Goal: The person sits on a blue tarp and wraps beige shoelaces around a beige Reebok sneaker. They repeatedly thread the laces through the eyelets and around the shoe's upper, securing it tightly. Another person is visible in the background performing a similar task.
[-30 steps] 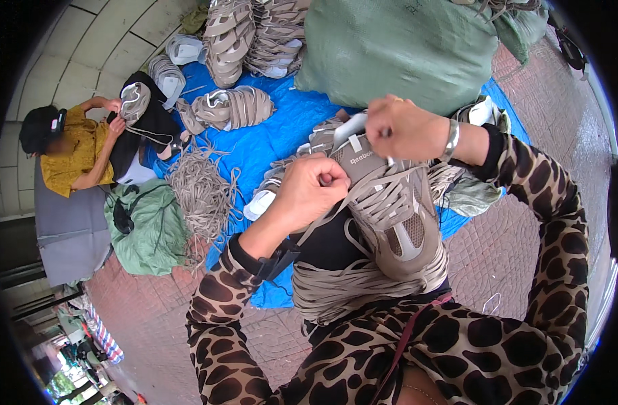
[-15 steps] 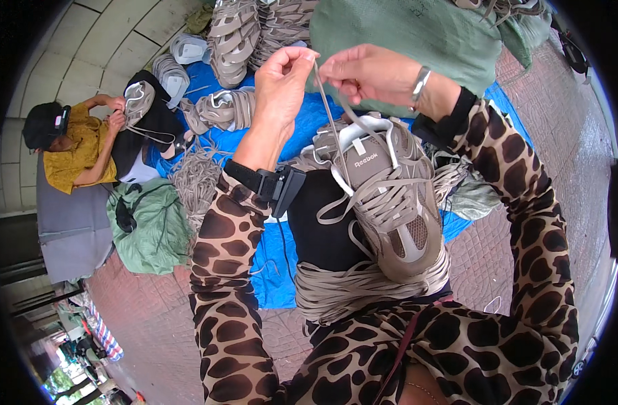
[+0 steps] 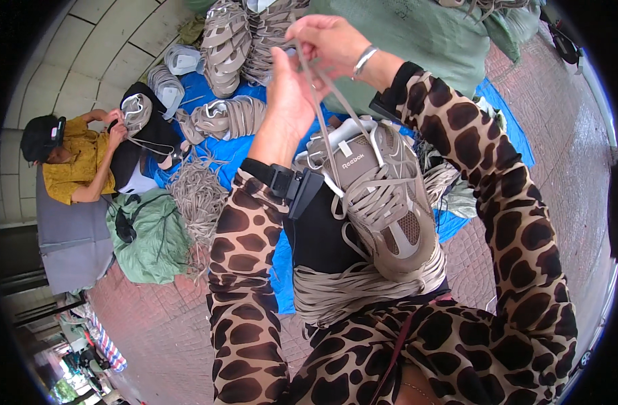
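Note:
A taupe lace-up sneaker [image 3: 407, 202] rests on my lap, toe toward me, with laces threaded through its eyelets. Two strands of shoelace [image 3: 322, 128] rise from its collar to my hands. My right hand [image 3: 332, 42] is closed, pinching the lace high above the shoe. Just below and left of it, my left hand [image 3: 290, 101] has its thumb raised apart from the fingers, with the lace passing over the fingertips; they are partly blurred. Under the sneaker's toe lies a thick bundle of taupe shoelaces [image 3: 349, 293] across my lap.
Stacked shoe uppers [image 3: 226, 50] and more sneakers [image 3: 231, 120] sit on a blue tarp [image 3: 282, 270]. A loose lace pile [image 3: 195, 189] lies at the left, beside a green sack [image 3: 147, 236]. Another person [image 3: 79, 155] handles a sneaker. A large green sack [image 3: 417, 61] stands at the back.
My right hand has moved up and left, now pinching the lace above my left hand. My left hand has dropped slightly, its thumb now apart. Both lace strands are drawn up together.

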`<state>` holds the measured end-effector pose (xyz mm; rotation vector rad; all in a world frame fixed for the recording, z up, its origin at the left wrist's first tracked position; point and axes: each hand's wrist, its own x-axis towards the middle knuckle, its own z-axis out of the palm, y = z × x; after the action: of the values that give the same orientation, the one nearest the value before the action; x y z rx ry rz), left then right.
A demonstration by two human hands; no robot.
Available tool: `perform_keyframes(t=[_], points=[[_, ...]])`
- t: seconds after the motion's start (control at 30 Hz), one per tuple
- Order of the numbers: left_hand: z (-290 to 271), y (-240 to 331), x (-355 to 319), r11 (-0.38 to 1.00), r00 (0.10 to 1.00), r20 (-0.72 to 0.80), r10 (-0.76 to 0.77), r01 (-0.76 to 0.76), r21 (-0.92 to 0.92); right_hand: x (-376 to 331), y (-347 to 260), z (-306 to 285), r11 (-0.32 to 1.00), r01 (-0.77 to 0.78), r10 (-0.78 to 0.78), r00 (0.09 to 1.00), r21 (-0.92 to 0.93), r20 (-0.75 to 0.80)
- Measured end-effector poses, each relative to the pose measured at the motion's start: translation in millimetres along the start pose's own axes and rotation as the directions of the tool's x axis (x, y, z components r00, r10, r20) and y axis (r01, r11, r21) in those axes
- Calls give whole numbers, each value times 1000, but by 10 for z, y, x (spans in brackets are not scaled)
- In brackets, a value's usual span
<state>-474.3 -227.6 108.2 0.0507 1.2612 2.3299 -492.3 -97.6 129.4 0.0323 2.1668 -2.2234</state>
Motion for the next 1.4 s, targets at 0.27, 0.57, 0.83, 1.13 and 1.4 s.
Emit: perform_keyframes(t=[0.27,0.57,0.83,1.13,1.4], points=[[-332,-64,-270,997,975,211,69,-62,-40,-664,-337,-451,799,42,-37,999,600,-21],[-1016,-23,-1787,995,951,-308,36,-6,99,-1834,-100,-1218,999,30,-27,998,39,-58],[-1161,-290,-2266,993,871,-482,-91,119,26,-1681,67,-758,977,-23,122,876,-211,467],[-1603,-64,-2137,979,885,-465,3,-97,-177,-1465,-31,-639,887,20,247,823,-462,511],[-1656,-64,-1919,980,945,-320,60,-116,-160,-1608,12,-315,301,475,-29,871,-827,490]])
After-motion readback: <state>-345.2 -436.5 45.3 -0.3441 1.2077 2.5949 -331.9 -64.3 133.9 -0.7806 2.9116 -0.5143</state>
